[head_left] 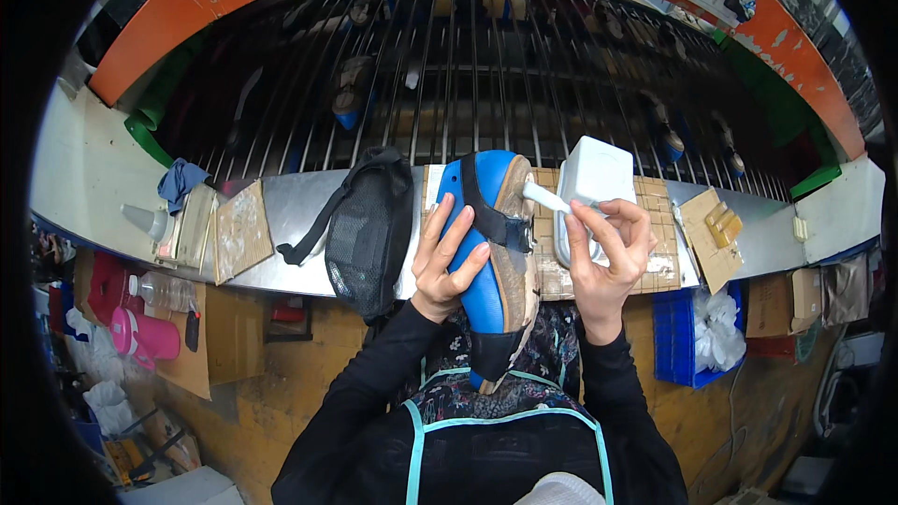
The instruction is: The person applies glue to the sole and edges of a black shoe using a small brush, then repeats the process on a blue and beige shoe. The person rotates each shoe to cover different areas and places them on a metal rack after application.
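Note:
A blue shoe with black straps and a brown sole lies tilted on its side, its sole turned to the right. My left hand grips it, the fingers spread over the blue upper and the black strap. Between the thumb and fingers of my right hand is a small white-handled brush. Its far end meets the edge of the sole near the toe; bristles cannot be made out. Just behind that hand, a white plastic container rests on a scuffed cardboard sheet.
A black mesh pouch lies left of the shoe on the metal ledge. Beyond runs a rack of metal bars with shoes on it. Cardboard with a yellowish block sits at right, above a blue crate.

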Motion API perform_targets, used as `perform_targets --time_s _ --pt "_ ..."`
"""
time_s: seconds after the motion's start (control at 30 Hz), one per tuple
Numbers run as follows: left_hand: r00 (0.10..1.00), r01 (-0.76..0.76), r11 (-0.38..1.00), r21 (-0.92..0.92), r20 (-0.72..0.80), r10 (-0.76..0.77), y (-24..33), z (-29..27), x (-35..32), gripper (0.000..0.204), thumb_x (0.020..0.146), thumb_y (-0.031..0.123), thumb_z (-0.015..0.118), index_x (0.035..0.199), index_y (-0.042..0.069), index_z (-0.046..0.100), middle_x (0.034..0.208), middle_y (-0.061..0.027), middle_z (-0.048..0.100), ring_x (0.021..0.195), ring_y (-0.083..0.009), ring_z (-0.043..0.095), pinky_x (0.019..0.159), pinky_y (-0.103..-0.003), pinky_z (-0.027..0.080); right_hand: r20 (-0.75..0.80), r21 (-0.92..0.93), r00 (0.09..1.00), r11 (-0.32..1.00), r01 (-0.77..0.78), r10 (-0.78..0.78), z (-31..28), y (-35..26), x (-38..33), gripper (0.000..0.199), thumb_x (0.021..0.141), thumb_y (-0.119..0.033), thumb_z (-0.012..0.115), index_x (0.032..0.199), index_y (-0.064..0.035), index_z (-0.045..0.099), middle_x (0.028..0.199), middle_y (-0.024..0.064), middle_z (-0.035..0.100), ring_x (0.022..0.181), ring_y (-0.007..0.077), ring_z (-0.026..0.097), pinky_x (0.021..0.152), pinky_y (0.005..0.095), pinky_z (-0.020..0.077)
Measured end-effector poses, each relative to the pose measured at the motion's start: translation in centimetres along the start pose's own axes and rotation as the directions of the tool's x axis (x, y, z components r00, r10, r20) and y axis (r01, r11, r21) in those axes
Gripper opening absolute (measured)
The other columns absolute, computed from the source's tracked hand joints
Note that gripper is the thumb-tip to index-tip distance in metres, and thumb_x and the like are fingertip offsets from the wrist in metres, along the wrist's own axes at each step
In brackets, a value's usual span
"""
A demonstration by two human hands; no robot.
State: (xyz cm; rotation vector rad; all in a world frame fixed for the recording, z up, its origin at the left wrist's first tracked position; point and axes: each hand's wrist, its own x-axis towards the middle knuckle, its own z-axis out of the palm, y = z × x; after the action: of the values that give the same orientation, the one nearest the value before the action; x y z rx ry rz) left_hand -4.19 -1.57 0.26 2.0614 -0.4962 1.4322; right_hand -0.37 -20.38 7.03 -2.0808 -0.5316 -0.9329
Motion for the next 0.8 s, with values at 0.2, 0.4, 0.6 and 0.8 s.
perform_targets --time_s 0.2,0.4,0.6,0.8 --pt "0.998 -0.056 0.997 0.044 0.007 0.055 -0.9 -0.2 0.5 0.034 0.080 0.013 0.070 0.111 0.022 0.059 0.122 -0.0176 0.063 0.115 -0.0456 0.058 0.093 -0.053 0.051 0.226 0.103 0.974 0.994 -0.021 -0.003 -1.2 0.5 1.8 0.015 0.075 -0.015 0.078 0.090 -0.0141 0.076 0.089 -0.0014 0.058 0.068 0.0117 0.050 0.077 0.0301 0.0285" --pt "0.996 -0.082 0.993 0.091 0.035 0.079 -1.0 -0.5 0.6 0.034 0.081 0.015 0.070 0.111 0.024 0.058 0.122 -0.0145 0.064 0.114 -0.0437 0.059 0.091 -0.053 0.052 0.341 0.164 0.938 0.986 0.013 -0.069 -1.9 1.1 2.7 0.014 0.075 -0.015 0.078 0.089 -0.0134 0.076 0.083 -0.0027 0.059 0.060 0.0101 0.046 0.075 0.0298 0.0282" --pt "0.996 -0.085 0.993 0.079 0.044 0.082 -0.9 -0.4 0.9 0.035 0.080 0.016 0.071 0.112 0.024 0.059 0.123 -0.0132 0.064 0.115 -0.0432 0.059 0.091 -0.053 0.052 0.273 0.114 0.958 0.992 0.053 -0.082 -2.2 1.0 2.7 0.016 0.073 -0.014 0.078 0.089 -0.0139 0.076 0.084 -0.0021 0.060 0.066 0.0111 0.050 0.076 0.0305 0.0278" --pt "0.996 -0.074 0.995 0.062 0.047 0.072 -1.0 -0.4 1.3 0.035 0.079 0.017 0.071 0.112 0.024 0.060 0.123 -0.0129 0.064 0.115 -0.0430 0.059 0.092 -0.053 0.052 0.299 0.102 0.943 0.987 0.122 -0.147 -2.3 1.2 2.6 0.016 0.073 -0.014 0.079 0.089 -0.0146 0.076 0.084 -0.0019 0.061 0.072 0.0123 0.052 0.076 0.0313 0.0266"
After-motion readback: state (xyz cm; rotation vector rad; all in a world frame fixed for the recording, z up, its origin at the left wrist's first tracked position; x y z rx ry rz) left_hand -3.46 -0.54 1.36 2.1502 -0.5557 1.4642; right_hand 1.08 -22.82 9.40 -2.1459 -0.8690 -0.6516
